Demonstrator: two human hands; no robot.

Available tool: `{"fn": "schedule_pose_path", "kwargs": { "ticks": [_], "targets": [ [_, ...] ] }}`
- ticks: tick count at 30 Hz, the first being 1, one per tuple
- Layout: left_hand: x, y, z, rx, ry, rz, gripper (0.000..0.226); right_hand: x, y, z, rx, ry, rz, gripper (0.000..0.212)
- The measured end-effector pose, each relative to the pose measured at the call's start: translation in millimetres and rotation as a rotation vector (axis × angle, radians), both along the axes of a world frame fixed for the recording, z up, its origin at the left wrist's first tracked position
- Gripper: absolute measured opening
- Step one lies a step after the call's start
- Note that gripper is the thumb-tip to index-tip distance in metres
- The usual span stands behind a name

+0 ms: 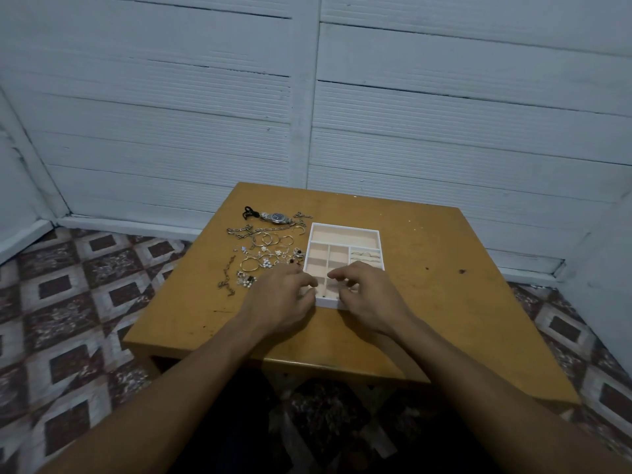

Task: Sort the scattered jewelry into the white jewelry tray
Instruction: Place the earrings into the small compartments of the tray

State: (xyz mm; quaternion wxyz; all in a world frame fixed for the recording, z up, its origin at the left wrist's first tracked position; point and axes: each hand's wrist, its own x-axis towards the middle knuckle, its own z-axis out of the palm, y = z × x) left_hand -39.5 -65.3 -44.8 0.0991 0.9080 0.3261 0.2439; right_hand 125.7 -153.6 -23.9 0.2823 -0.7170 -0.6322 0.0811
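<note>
**Both hands meet at the tray's near edge**

From where I stand, the white jewelry tray [344, 229] sits toward the middle of the wooden counter [444, 295]. The scattered jewelry [270, 254] lies just beside it on the person's left, close enough to be reached easily. That heap holds hoops, chains and pearl pieces, with a watch [278, 218] at its far end.

The left hand [284, 297] and the right hand [371, 297] hover together over the tray's nearest compartments, fingers curled inward. They look to be working something tiny between them, but I cannot tell whether either hand actually pinches a piece.

A few rings [366, 257] are already slotted in the right-hand compartment, and a small dark bead [323, 296] lies in a near one. Most of the sorting looks undone.
</note>
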Motion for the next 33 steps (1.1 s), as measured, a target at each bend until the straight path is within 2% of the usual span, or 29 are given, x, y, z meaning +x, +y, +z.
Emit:
{"fn": "schedule_pose_path", "kwargs": {
  "ticks": [5, 11, 20, 25, 27, 33],
  "targets": [
    [-41.1, 16.2, -3.9, -0.003, 0.019, 0.062, 0.029, -34.5, 34.9, 0.2, -0.032, -0.095, 0.057, 0.030],
    [-86.6, 37.2, -12.9, -0.066, 0.021, 0.160, 0.029, -73.5, 72.4, -7.0, -0.077, -0.307, 0.110, 0.026],
    [-115.8, 49.7, -13.9, -0.062, 0.056, 0.215, 0.029, -89.1, 101.9, -7.5, -0.248, -0.344, 0.131, 0.014],
    [-114.1, 55.2, -8.9, -0.061, 0.024, 0.207, 0.028, -93.3, 105.7, -0.8, -0.350, -0.501, 0.214, 0.019],
    [-108.6, 57.5, -4.5, -0.112, -0.048, 0.214, 0.028, -91.7, 104.2, 1.9, -0.322, -0.438, 0.220, 0.016],
    [-81.6, 58.4, 11.1, -0.383, -0.428, 0.276, 0.035, -75.3, 95.8, 28.1, -0.297, -0.044, 0.267, 0.009]
  ]
}}
